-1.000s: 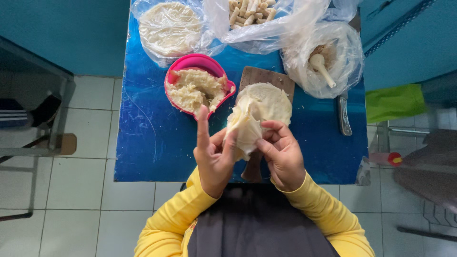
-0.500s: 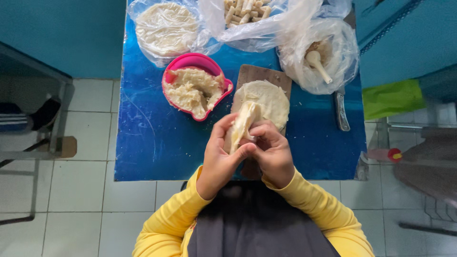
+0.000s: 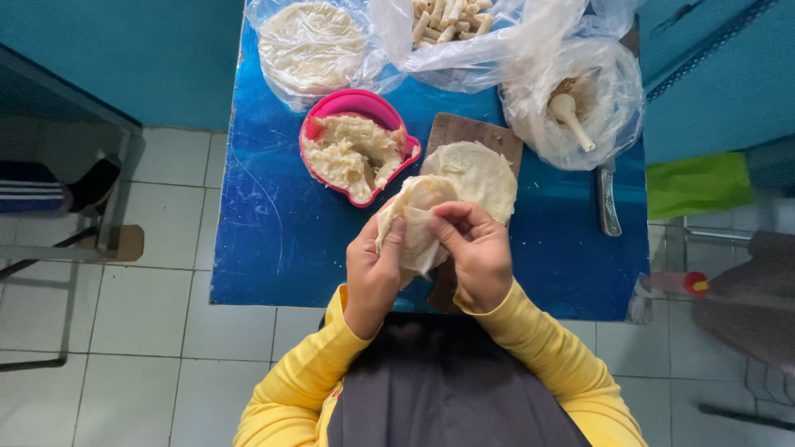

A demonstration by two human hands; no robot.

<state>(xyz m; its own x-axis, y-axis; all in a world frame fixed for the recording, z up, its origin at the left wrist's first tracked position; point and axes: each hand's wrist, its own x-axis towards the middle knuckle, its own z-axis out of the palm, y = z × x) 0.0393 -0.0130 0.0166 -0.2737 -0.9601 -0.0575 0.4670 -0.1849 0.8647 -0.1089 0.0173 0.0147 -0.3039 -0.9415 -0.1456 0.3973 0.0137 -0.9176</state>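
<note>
Pinching a pale wrapper, left hand and right hand grip it above the blue table.

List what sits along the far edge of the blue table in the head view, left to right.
Bag of flat round wrappers → clear bag of finished rolls → bag holding a small pestle-like tool. All lie beyond the left hand and right hand, which hold one wrapper.

Bare blue table lies open left of the hands. Ahead, the pink bowl, board and bags crowd the way; a knife lies right.
</note>
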